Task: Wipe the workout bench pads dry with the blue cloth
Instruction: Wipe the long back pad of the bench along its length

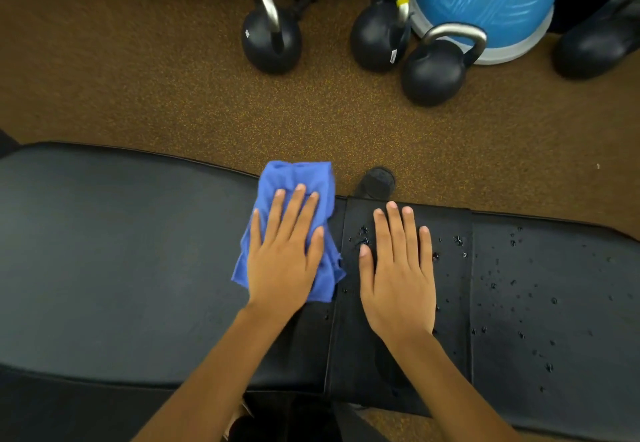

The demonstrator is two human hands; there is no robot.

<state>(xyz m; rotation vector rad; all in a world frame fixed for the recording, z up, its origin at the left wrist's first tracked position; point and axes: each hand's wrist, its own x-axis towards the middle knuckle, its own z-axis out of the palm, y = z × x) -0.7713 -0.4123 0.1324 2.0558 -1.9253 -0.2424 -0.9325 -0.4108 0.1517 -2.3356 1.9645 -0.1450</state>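
left hand (282, 254) flat, fingers straight, pressing the crumpled blue cloth (294, 182) onto the black padded workout bench (104, 251) – right hand (398, 268) spread flat beside it among water droplets (512, 289)

No text, brand or number is legible. A small white mark on the first kettlebell (271, 43), at 12 o'clock, and a white tag on the second kettlebell (375, 38), at 1 o'clock, are too small to read.

Both hands, left (282, 254) and right (398, 275), flat, palms down, fingers straight
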